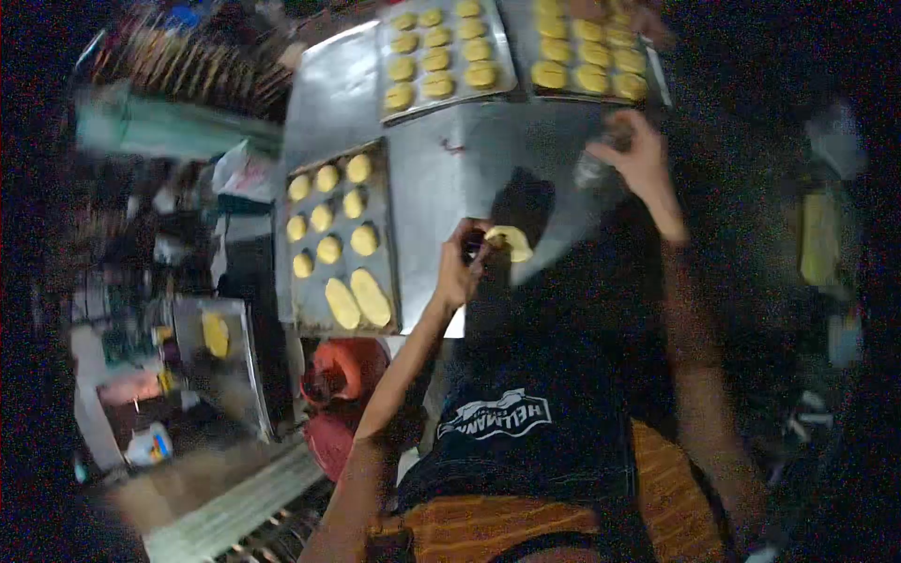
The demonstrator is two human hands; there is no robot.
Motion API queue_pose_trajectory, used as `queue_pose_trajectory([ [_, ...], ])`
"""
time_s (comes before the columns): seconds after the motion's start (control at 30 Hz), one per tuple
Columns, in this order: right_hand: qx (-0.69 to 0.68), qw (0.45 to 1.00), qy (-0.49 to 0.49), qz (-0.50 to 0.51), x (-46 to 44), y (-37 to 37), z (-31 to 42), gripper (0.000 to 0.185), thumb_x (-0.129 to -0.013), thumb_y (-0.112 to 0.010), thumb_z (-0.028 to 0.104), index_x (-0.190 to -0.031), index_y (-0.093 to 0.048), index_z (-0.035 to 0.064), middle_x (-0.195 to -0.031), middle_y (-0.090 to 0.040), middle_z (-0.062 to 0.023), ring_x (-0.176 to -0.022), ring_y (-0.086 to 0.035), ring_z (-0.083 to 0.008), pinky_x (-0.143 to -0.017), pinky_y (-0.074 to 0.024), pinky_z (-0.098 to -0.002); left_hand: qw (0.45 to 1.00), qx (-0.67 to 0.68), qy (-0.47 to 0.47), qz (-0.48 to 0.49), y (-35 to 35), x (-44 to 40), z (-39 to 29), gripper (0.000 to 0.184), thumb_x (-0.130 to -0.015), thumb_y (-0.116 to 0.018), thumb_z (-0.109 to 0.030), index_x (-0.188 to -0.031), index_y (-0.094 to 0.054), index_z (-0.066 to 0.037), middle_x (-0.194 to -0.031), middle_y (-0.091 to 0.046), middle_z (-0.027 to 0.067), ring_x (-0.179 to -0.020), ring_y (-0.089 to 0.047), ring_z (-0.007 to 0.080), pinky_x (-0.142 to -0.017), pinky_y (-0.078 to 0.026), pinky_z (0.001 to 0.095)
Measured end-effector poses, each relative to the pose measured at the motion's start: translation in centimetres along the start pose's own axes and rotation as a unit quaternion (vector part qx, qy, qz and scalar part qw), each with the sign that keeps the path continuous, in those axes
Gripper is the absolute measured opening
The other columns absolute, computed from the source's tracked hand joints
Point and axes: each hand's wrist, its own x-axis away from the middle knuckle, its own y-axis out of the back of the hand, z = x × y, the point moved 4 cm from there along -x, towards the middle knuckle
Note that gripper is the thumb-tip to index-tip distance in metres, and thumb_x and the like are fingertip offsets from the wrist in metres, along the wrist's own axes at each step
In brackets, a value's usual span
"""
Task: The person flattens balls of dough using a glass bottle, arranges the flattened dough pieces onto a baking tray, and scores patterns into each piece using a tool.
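Note:
My left hand (462, 263) is closed round the edge of a yellow dough piece (510, 244), which is curved and has something darker in its middle. Over the metal table (427, 178), to the right, my right hand (640, 155) has its fingers curled round a blurred, clear and brown object (595, 167) that looks like a small container. Left of my left hand, a tray (392, 253) bears several round dough pieces (328, 249) and two long oval ones (371, 296).
Two trays of round dough pieces lie at the back, one at the middle (436, 60) and one at the right (591, 52). Another person's hand (648, 23) is beside the right one. Red containers (349, 368) stand below the table's left front edge.

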Motion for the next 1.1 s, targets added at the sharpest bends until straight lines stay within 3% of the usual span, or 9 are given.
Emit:
queue_pose_trajectory([
  [0.13,-0.016,0.999,0.003,0.038,2.0,-1.1,0.1,0.055,-0.069,-0.085,0.010,-0.117,-0.059,0.0032,-0.097,-0.068,-0.0087,-0.081,-0.063,-0.0185,-0.077,-0.0511,-0.0304,0.997,0.035,0.030,-0.064,4.9,5.1,-5.1,0.027,-0.087,-0.065,-0.004,-0.113,-0.057,-0.002,-0.086,-0.060,0.0041,-0.075,-0.055,0.0130,-0.069,-0.044,0.0243],
  [0.23,0.070,0.986,0.078,-0.128,4.9,-3.5,2.3,0.085,-0.067,-0.086,0.012,-0.139,-0.043,0.0051,-0.137,-0.049,-0.0156,-0.115,-0.052,-0.0249,-0.097,-0.0437,-0.0372,0.996,0.044,0.007,-0.079,9.9,7.9,-6.6,0.027,-0.089,-0.064,-0.004,-0.115,-0.056,-0.002,-0.085,-0.059,0.0022,-0.074,-0.053,0.0120,-0.069,-0.044,0.0234],
  [0.37,-0.026,0.991,0.039,0.128,13.4,-17.3,11.6,0.092,-0.056,-0.087,0.005,-0.138,-0.046,0.0075,-0.145,-0.042,-0.0114,-0.123,-0.049,-0.0305,-0.104,-0.0410,-0.0465,0.992,0.088,-0.015,-0.084,17.4,12.4,-6.0,0.030,-0.090,-0.064,-0.004,-0.119,-0.057,-0.002,-0.083,-0.056,0.0002,-0.073,-0.050,0.0101,-0.069,-0.042,0.0213],
  [0.4,-0.071,0.947,0.204,0.236,15.0,-22.9,12.8,0.082,-0.054,-0.087,0.001,-0.128,-0.053,0.0094,-0.140,-0.047,-0.0106,-0.118,-0.052,-0.0277,-0.099,-0.0451,-0.0449,0.991,0.089,-0.004,-0.101,19.5,13.4,-5.6,0.030,-0.089,-0.065,-0.004,-0.118,-0.057,-0.003,-0.083,-0.056,0.0001,-0.073,-0.050,0.0096,-0.067,-0.041,0.0211],
  [0.5,-0.301,0.813,-0.190,0.461,23.7,-37.0,13.7,0.057,-0.076,-0.073,-0.004,-0.128,-0.053,0.0014,-0.121,-0.059,-0.0103,-0.099,-0.059,-0.0182,-0.087,-0.0516,-0.0310,0.989,0.074,0.036,-0.126,26.8,15.8,-3.3,0.031,-0.089,-0.066,-0.009,-0.118,-0.058,-0.003,-0.091,-0.060,0.0024,-0.078,-0.053,0.0100,-0.068,-0.044,0.0218],
  [0.53,-0.191,0.824,-0.055,0.530,24.2,-39.9,15.3,0.038,-0.083,-0.069,-0.001,-0.119,-0.059,-0.0014,-0.106,-0.066,-0.0086,-0.085,-0.063,-0.0162,-0.080,-0.0543,-0.0303,0.986,0.053,0.069,-0.143,29.4,16.5,-1.8,0.032,-0.089,-0.067,-0.013,-0.119,-0.059,-0.004,-0.098,-0.064,0.0049,-0.084,-0.056,0.0110,-0.071,-0.046,0.0227],
  [0.73,-0.331,0.713,-0.393,0.477,30.5,-51.5,19.1,0.032,-0.087,-0.068,0.011,-0.111,-0.060,-0.0074,-0.097,-0.068,-0.0151,-0.074,-0.066,-0.0197,-0.067,-0.0554,-0.0265,0.975,0.008,0.052,-0.216,40.7,18.3,5.0,0.020,-0.089,-0.059,-0.006,-0.109,-0.060,-0.002,-0.084,-0.060,0.0065,-0.068,-0.053,0.0169,-0.061,-0.045,0.0276],
  [0.87,-0.312,0.617,-0.453,0.563,33.3,-54.5,17.9,0.029,-0.093,-0.061,0.019,-0.108,-0.060,-0.0063,-0.096,-0.068,-0.0137,-0.078,-0.067,-0.0195,-0.067,-0.0548,-0.0251,0.886,-0.377,-0.090,-0.252,43.6,18.7,8.5,0.021,-0.088,-0.058,-0.010,-0.106,-0.059,0.000,-0.087,-0.063,0.0126,-0.071,-0.058,0.0300,-0.062,-0.048,0.0366],
  [1.1,-0.151,0.789,-0.249,0.541,28.0,-43.8,19.2,0.016,-0.093,-0.059,0.010,-0.104,-0.063,-0.0013,-0.092,-0.068,-0.0099,-0.071,-0.061,-0.0152,-0.064,-0.0499,-0.0245,0.812,-0.453,-0.177,-0.324,36.4,15.2,5.8,0.026,-0.085,-0.060,-0.015,-0.105,-0.059,0.002,-0.094,-0.064,0.0174,-0.077,-0.061,0.0392,-0.066,-0.049,0.0449],
])
